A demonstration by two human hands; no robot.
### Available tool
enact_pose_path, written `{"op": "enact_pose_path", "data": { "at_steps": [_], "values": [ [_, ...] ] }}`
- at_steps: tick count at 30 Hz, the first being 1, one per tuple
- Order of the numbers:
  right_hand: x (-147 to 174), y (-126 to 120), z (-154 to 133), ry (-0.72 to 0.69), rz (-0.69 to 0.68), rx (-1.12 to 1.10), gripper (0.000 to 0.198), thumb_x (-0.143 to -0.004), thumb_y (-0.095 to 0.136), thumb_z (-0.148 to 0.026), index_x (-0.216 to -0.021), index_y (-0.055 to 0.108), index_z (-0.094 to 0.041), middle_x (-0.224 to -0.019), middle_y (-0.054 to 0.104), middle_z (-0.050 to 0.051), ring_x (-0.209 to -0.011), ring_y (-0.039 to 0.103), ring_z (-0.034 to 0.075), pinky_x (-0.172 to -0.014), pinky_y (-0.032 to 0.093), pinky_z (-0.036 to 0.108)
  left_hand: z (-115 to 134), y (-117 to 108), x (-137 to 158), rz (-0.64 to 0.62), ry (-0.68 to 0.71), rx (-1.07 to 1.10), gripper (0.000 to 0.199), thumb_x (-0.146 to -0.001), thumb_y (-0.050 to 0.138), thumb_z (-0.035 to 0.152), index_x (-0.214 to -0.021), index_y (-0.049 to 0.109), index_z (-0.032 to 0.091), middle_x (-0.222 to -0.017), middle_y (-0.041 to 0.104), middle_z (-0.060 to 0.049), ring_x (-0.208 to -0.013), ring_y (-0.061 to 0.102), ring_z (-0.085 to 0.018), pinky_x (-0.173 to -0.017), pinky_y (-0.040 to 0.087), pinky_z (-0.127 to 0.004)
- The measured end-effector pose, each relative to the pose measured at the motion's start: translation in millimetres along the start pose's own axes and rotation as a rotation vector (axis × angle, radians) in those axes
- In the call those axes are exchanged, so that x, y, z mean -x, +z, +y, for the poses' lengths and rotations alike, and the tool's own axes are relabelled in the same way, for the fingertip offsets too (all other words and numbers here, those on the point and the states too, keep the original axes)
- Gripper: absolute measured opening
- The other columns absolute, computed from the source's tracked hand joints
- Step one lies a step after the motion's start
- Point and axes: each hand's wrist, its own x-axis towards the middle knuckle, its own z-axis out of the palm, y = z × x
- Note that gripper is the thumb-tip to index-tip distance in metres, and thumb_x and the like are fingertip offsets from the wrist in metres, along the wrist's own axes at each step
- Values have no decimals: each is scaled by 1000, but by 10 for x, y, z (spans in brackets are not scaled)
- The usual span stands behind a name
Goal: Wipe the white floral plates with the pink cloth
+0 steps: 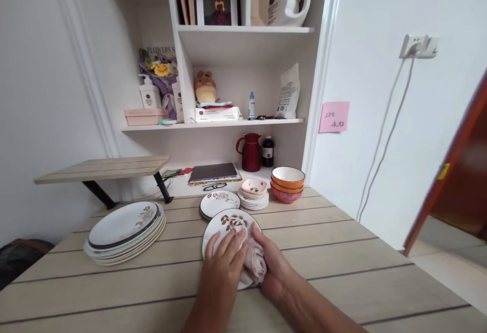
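Note:
A white plate with a brown flower pattern and dark rim (pixel 213 228) is between my hands, tilted a little, low over the table. My left hand (pixel 224 267) lies over the plate's face with a bunched pinkish-beige cloth (pixel 255 263) under its fingers. At the plate's right edge, my right hand (pixel 276 267) grips the rim, thumb on the upper side. Its other fingers are mostly hidden, and the cloth touches its palm. Just behind sits a short stack of similar flowered plates (pixel 218 202).
A stack of large oval plates (pixel 125 226) stands at left. Small dishes (pixel 254 193) and stacked orange and red bowls (pixel 287 185) are at the back right. Behind are a laptop (pixel 213 172), eyeglasses (pixel 215 187), a red jug (pixel 251 153) and a raised wooden shelf (pixel 102 167).

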Motion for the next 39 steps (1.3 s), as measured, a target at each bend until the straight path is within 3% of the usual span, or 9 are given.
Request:
{"op": "enact_pose_path", "data": {
  "at_steps": [5,9,13,17,19,24,28,33,39],
  "values": [
    [19,46,188,-15,-1,124,51,-85,55,-47,-119,59,-9,-98,72,12,-88,68,22,-88,48,35,-98,-147,-80,-40,-173,-222,28,-90,48,22,-114,61,25,-137,53,-3,-124,48,-24,-103,29,-51],
    [-8,31,94,-68,69,98,53,-87,49,-49,-122,57,-10,-102,72,12,-90,68,24,-88,48,39,-201,-131,-28,-86,-246,-318,26,-84,54,15,-108,65,20,-126,62,-7,-111,57,-27,-97,38,-53],
    [-36,10,-43,-166,126,45,49,-90,46,-45,-122,55,-9,-98,73,12,-88,68,23,-85,49,38,-206,-17,81,-163,-148,-283,32,-80,54,5,-109,64,16,-115,67,-7,-101,61,-22,-84,50,-38],
    [-15,10,-46,-144,133,84,52,-88,49,-49,-120,57,-8,-97,73,13,-83,68,23,-83,50,38,-120,67,126,-126,7,-223,38,-81,50,4,-116,60,14,-119,65,-7,-108,58,-20,-90,51,-34],
    [10,23,8,-121,148,146,54,-85,52,-50,-118,59,-8,-96,72,13,-81,68,23,-81,51,37,-101,62,109,-120,19,-202,38,-83,48,6,-119,58,15,-123,62,-8,-110,57,-21,-91,50,-35],
    [44,50,141,-104,190,269,52,-82,58,-50,-116,61,-11,-97,73,12,-85,68,23,-84,49,36,-184,-70,16,-152,-152,-247,36,-86,46,10,-118,59,19,-130,58,-8,-114,55,-24,-95,45,-46],
    [0,18,103,-102,186,199,49,-84,55,-48,-118,59,-14,-100,72,11,-89,68,24,-86,48,40,-231,-127,-2,-183,-303,-343,35,-85,48,11,-117,62,19,-126,60,-11,-110,56,-27,-92,45,-49],
    [-25,3,-43,-173,199,69,45,-90,47,-42,-121,55,-12,-98,73,12,-89,68,23,-85,49,39,-101,-48,72,-335,-220,-340,42,-82,46,1,-118,61,17,-118,64,-10,-101,60,-22,-82,51,-35],
    [29,39,15,-108,96,181,52,-86,51,-50,-117,59,-9,-98,72,12,-86,68,23,-85,49,36,-39,-7,90,-214,-75,-227,45,-81,43,-1,-121,56,15,-126,60,-10,-114,56,-22,-93,49,-37]
  ]
}}
